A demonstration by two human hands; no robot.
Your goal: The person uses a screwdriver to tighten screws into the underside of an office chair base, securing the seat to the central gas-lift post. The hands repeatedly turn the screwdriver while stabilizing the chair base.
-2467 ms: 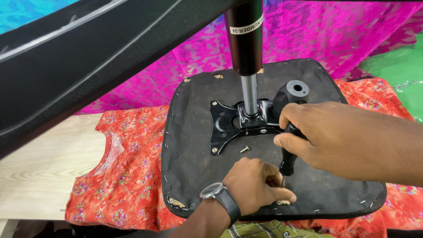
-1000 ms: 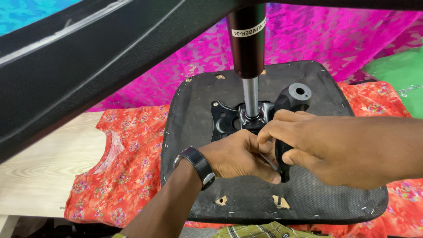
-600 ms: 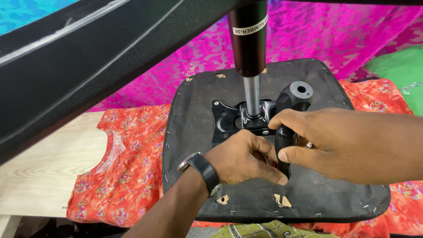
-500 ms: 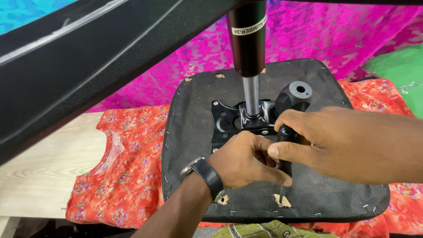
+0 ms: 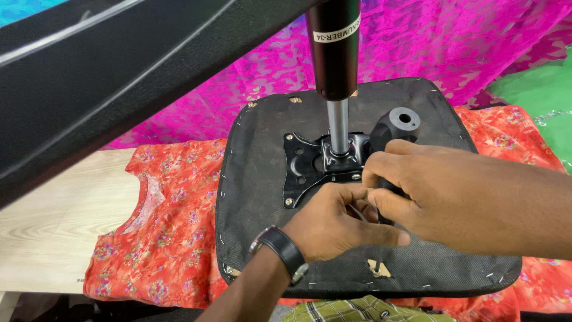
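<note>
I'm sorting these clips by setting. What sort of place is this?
Probably a home or small workshop floor: an upturned black chair seat lies on an orange floral garment and pink patterned cloth, over pale wood flooring.

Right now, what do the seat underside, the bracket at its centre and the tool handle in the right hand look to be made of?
Seat underside: black woven fabric, matte, stapled along the edge; torn patches show pale board, probably wood. Bracket: black painted or coated metal, slightly glossy, with bolt holes. Column rising from it: polished bare metal, mirror-like. Tool handle in the right hand: black plastic or rubber, dull, moulded with an end hole.
</note>
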